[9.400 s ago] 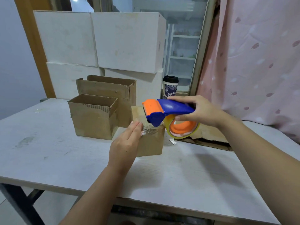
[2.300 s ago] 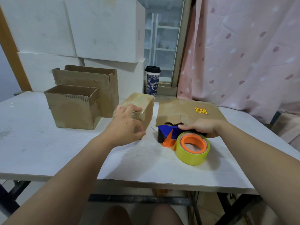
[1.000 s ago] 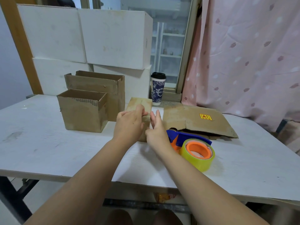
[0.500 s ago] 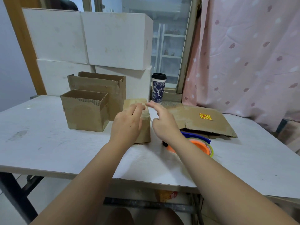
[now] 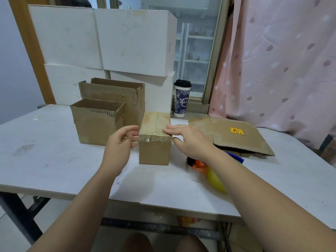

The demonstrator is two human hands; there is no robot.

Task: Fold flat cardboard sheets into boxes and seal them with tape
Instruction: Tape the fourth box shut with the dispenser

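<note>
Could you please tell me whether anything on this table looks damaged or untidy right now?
The tape at the near top edge of the sealed box is wrinkled rather than flat. The front open box has a ragged rim with exposed corrugation. Nothing looks spilled.

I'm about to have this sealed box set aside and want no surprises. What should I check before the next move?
1. Tape over the top seam of the taped box: ok.
2. Bottom seam: cannot tell, hidden.
3. Right hand touching the box top: ok.
4. Left hand gripping the box: not ok, fingers loose beside it.
5. Tape dispenser on the table: ok, partly hidden.
6. Flat cardboard sheet lying ready: ok.
</note>
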